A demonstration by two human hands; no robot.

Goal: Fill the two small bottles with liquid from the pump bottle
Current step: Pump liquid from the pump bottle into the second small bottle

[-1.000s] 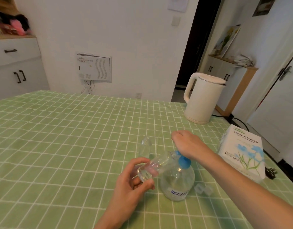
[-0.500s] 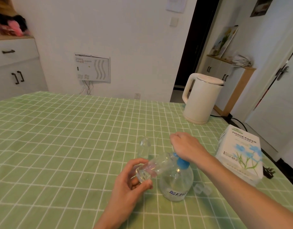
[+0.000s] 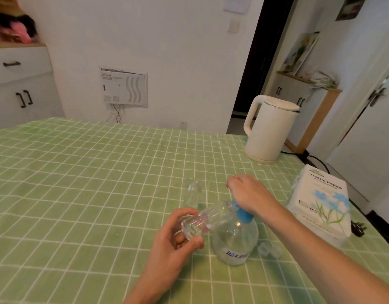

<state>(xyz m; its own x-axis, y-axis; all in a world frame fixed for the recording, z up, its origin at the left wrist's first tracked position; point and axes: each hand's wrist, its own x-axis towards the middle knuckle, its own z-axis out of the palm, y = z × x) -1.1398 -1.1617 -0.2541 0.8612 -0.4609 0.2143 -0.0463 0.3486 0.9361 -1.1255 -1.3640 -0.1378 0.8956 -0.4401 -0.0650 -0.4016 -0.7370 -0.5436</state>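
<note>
barely anything shifts since the earlier frame: left hand (image 3: 173, 240) still pinches one small bottle (image 3: 204, 220) tilted toward the pump at lower centre, right hand (image 3: 248, 191) curled over the blue head of the pump bottle (image 3: 235, 240). other small bottle (image 3: 192, 194) stands just behind, untouched.

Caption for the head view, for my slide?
Left hand tilts a small bottle to the pump bottle while the right hand covers its pump head; second small bottle stands behind.
</note>
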